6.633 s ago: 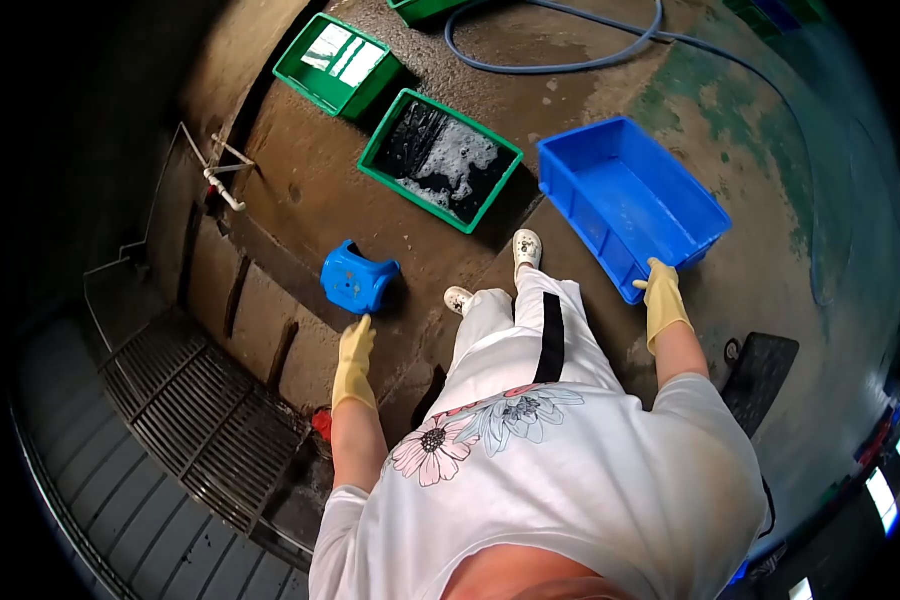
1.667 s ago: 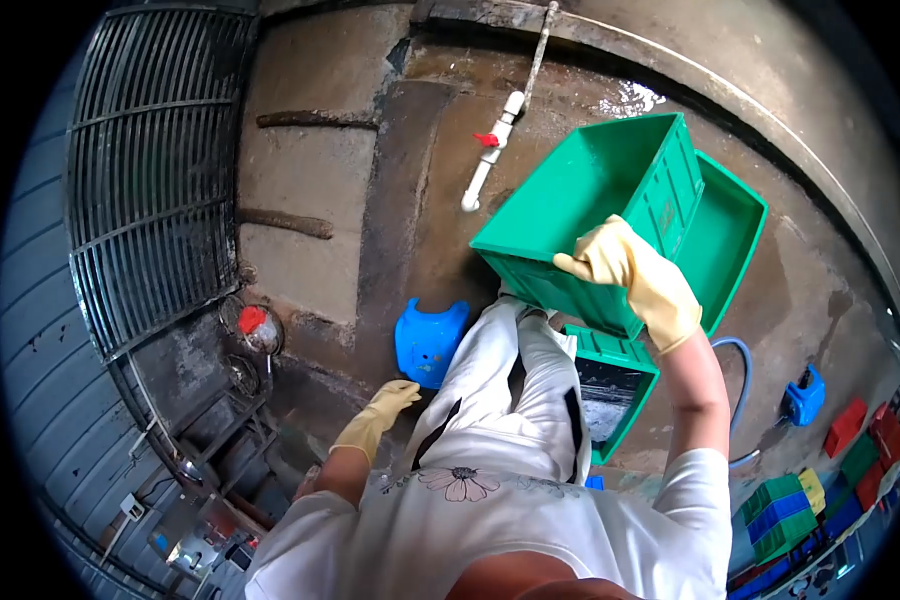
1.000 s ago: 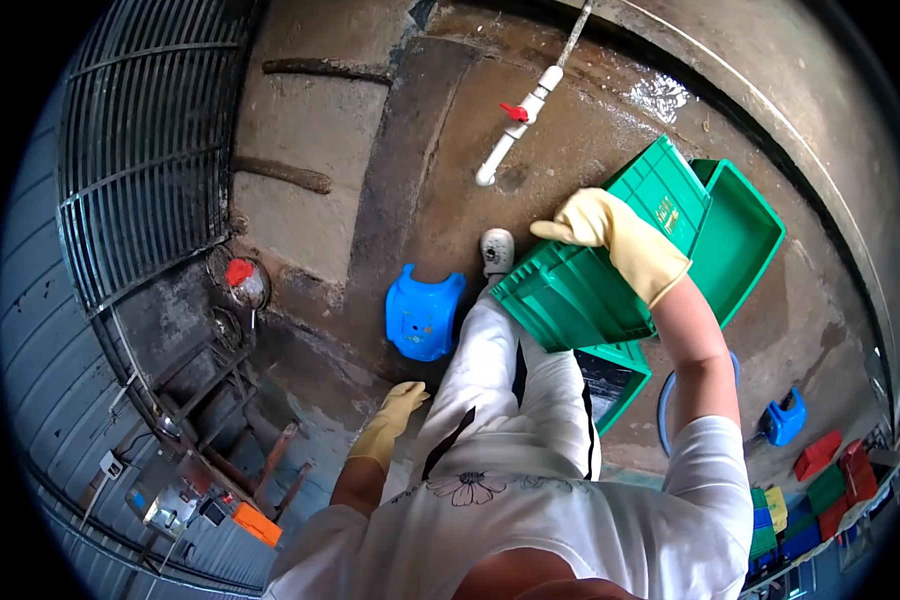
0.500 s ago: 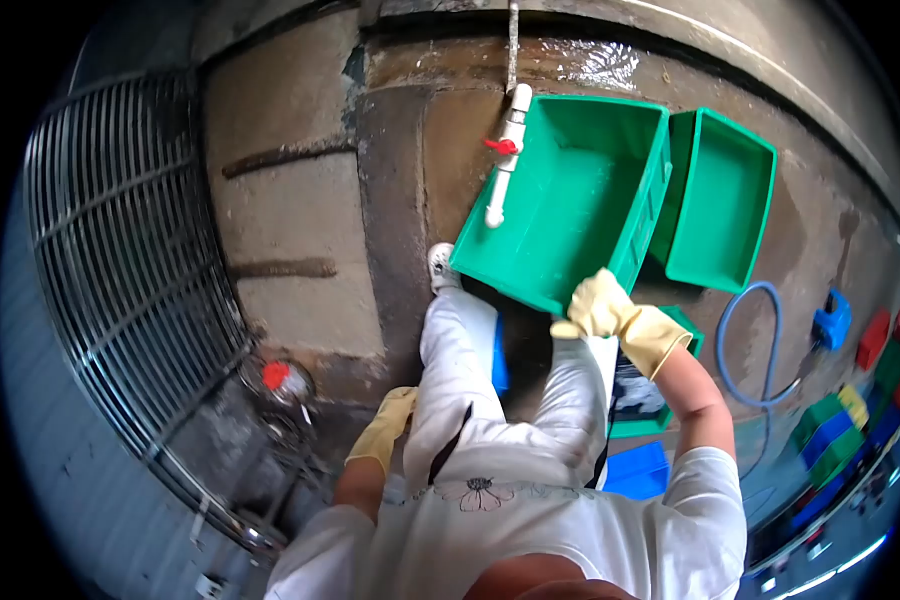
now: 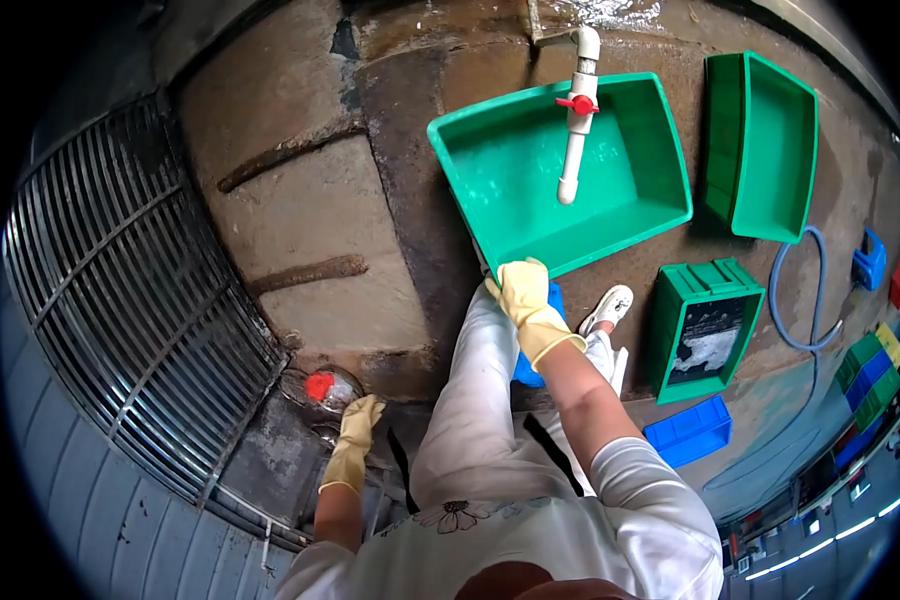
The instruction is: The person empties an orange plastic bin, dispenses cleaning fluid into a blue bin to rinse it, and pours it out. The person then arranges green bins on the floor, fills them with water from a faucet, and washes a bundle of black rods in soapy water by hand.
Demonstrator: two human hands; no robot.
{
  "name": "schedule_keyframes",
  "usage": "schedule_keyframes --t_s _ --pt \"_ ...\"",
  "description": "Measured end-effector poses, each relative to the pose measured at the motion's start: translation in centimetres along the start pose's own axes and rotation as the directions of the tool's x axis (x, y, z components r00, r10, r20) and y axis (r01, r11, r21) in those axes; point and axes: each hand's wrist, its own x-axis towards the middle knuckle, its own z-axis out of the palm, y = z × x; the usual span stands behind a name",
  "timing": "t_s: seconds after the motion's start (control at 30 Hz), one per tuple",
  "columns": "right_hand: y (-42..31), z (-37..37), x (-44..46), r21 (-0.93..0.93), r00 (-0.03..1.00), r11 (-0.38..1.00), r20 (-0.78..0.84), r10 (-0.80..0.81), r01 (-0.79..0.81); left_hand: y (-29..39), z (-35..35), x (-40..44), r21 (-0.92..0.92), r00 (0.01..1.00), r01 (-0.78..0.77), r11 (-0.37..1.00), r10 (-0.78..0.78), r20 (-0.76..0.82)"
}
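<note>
Below a white pipe with a red-handled valve (image 5: 578,105) is a large green plastic bin (image 5: 570,262), its open side facing me. Its floor has a few pale wet marks. My right hand (image 5: 525,295), in a pale yellow rubber glove, grips the bin's near rim at the left, fingers curled over the edge. My left hand (image 5: 358,428), gloved alike, hangs low by my left side near a metal fitting with a red part (image 5: 320,386). It holds nothing that I can see, and its fingers look loosely extended.
To the right stand another green bin (image 5: 778,150) and a smaller green crate (image 5: 712,384) with something dark and white inside. A blue bin (image 5: 690,432) lies nearer me. A blue hose (image 5: 820,290) curls on the floor. At left is a metal grating (image 5: 150,300).
The large bin has turned, with its near edge now slanting up to the right. My right hand has moved left along with its rim. My view and legs have shifted; the smaller crate is now uncovered.
</note>
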Motion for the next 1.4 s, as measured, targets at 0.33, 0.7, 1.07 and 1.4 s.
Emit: schedule_keyframes --t_s 0.33,0.7,1.07,1.4 --pt "6.9 -2.6 6.2 0.313 0.897 0.928 -0.44 -0.046 0.201 4.5 10.1 -0.8 0.106 0.958 -0.136 0.985 0.104 0.266" --pt "15.4 -11.2 -23.5 0.294 0.733 0.829 0.654 0.189 -0.476 11.8 21.8 -19.9 0.703 0.694 -0.71 0.044 0.213 0.687" --pt "8.9 -6.5 -45.3 0.279 0.814 0.835 0.5 0.295 -0.474 4.4 26.0 -25.7 0.854 0.826 -0.513 -0.087 0.222 0.518" --pt "11.7 -12.8 -51.7 0.823 0.835 0.143 0.549 0.046 -0.549 0.7 27.3 -32.2 0.983 0.986 -0.166 -0.08 -0.007 0.166"
